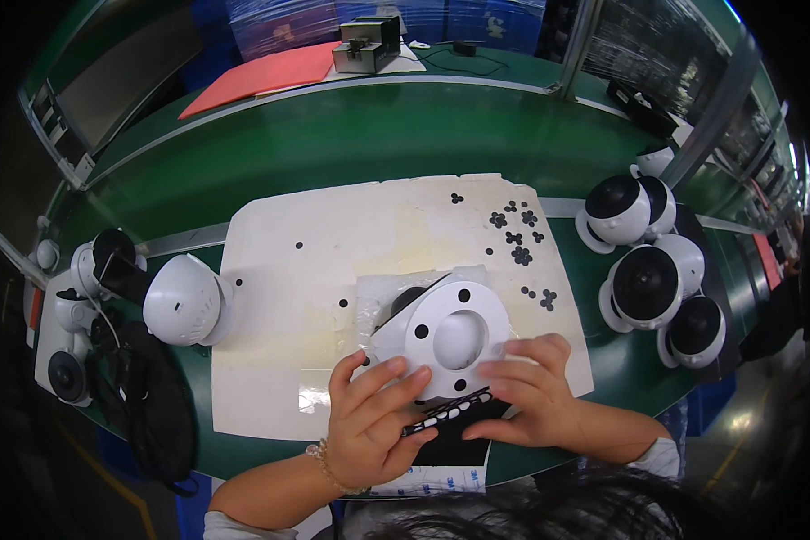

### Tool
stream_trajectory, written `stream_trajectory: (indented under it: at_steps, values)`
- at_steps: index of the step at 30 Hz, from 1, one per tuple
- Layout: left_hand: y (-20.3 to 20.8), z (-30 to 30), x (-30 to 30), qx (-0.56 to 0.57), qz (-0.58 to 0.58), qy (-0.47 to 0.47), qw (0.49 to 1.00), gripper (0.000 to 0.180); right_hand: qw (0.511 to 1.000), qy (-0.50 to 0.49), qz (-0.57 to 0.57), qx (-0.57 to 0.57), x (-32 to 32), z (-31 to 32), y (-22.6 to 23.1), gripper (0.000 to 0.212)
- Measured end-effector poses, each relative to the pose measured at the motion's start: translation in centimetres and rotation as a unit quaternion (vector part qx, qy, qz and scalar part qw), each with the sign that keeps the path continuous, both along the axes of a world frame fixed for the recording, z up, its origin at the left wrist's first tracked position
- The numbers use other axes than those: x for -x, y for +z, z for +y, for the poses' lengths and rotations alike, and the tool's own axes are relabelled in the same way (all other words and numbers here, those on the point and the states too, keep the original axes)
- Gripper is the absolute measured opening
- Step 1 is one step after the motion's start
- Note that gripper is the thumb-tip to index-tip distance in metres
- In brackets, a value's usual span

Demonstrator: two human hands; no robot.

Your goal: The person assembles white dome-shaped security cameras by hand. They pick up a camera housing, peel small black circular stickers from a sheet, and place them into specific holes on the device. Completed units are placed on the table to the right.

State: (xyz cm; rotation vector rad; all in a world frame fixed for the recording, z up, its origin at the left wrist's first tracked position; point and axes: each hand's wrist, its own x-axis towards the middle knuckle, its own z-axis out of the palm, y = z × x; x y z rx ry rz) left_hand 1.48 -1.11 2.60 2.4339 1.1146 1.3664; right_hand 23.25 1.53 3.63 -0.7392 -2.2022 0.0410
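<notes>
In front of me a white camera-like device (391, 335) lies tipped over on a foam pad, its ring-shaped base (434, 308) facing up. Several round black pads are on the ring. My left hand (369, 421) pinches one end of a bent sheet with black-and-white dots (448, 413), its fingers reaching to the ring's lower left. The fingers of my right hand (533, 391) touch the ring's right rim, blurred a little, and the thumb sits apart below. A dark sheet (459, 452) lies under the hands.
Loose black pads (522, 256) are scattered at the right of the pale board (270, 360). Several white devices with black fronts (646, 286) stand to the right. Another white device (182, 300) and a black pouch (157, 396) are at left. A metal fixture (360, 56) stands behind.
</notes>
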Motion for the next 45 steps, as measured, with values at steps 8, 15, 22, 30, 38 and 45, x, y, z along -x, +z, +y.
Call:
stream_trajectory:
  at_steps: [8, 15, 22, 30, 38, 45]
  values:
    - [0.2, 0.0, -0.1, 0.003, -0.019, 0.002, 1.0, 0.019, 0.998, 0.033, 0.028, 0.039, 0.0, -0.2, 0.5, 0.024]
    - [0.1, 0.0, 0.0, -0.007, 0.013, 0.024, 1.0, 0.021, 0.995, 0.032, 0.087, -0.029, -0.2, -0.6, 0.3, 0.016]
    - [-0.2, 0.1, 0.0, -0.025, 0.039, 0.028, 0.999, 0.019, 0.964, -0.014, 0.148, 0.219, -0.4, 1.9, 0.6, 0.009]
    - [-0.2, -0.1, 0.5, -0.032, 0.09, 0.017, 0.995, 0.021, 0.96, -0.009, 0.14, 0.242, -0.3, 2.0, 0.7, 0.008]
    - [0.0, -0.2, 0.1, -0.02, 0.068, 0.04, 0.997, 0.018, 0.997, -0.077, 0.001, 0.018, -1.3, 1.7, 0.3, 0.016]
    - [-0.1, -0.1, 0.3, -0.013, 0.082, 0.03, 0.996, 0.016, 0.686, 0.054, 0.334, 0.644, 0.4, 2.1, 1.5, 0.029]
